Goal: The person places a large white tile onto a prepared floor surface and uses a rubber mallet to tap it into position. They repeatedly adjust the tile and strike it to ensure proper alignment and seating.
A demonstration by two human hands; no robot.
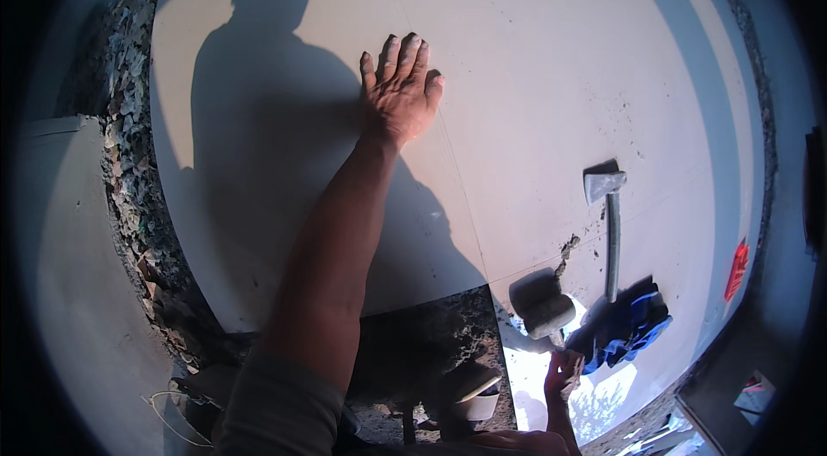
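Observation:
My left hand [399, 101] lies flat, fingers spread and dusted white, on a large pale floor tile [517, 51]. It holds nothing. Lower right, my right hand [564, 372] is closed around the short handle of a mallet [543, 305], whose thick, greyish head is over the tiles beside the dark gap. Just right of that hand rests a crumpled blue-and-black cloth [627, 325]. Farther up lies a hatchet [606, 187] with a grey head and a long handle, apart from both hands.
A dark gap of rough mortar [431, 344] opens near my body, holding a pale-edged container or tool [476, 400] I cannot identify. Broken rubble [129, 111] borders the tiles at left. A red object [737, 270] lies far right. Crumbs of mortar [566, 251] dot the tiles.

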